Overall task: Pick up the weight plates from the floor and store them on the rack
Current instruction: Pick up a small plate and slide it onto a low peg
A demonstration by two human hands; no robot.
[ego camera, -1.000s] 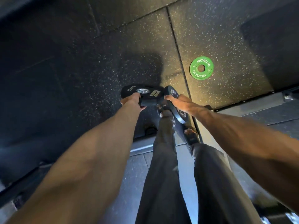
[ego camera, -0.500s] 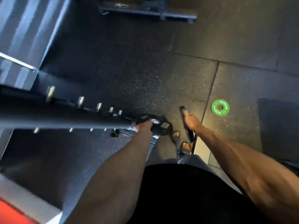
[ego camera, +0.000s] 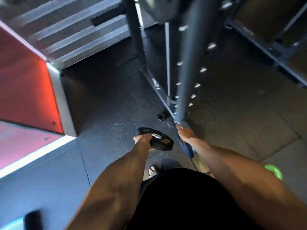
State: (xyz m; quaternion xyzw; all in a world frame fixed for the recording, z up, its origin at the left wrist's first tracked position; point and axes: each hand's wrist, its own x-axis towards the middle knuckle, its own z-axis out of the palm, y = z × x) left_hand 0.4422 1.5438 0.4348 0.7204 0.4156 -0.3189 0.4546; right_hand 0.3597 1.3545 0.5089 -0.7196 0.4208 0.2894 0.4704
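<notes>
- Weight plate [ego camera: 160, 142] in the left hand [ego camera: 142, 139]: black, with a silver centre ring and a small yellowish label.
- Thin plate [ego camera: 187, 151] in the right hand [ego camera: 186, 135]: dark blue-grey along its edge.
- Small plate [ego camera: 274, 171]: bright green.
- Floor [ego camera: 116, 117]: black with pale speckles.
- Rack upright [ego camera: 187, 72]: dark grey with rows of silvery studs.
- Wall panel [ego camera: 21, 83]: red with a white edge.

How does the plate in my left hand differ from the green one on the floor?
The black plate is gripped by the left hand, lifted; the green plate lies flat on the floor. The black plate is angular-edged; the green plate looks round. Neither is on the rack yet.
</notes>
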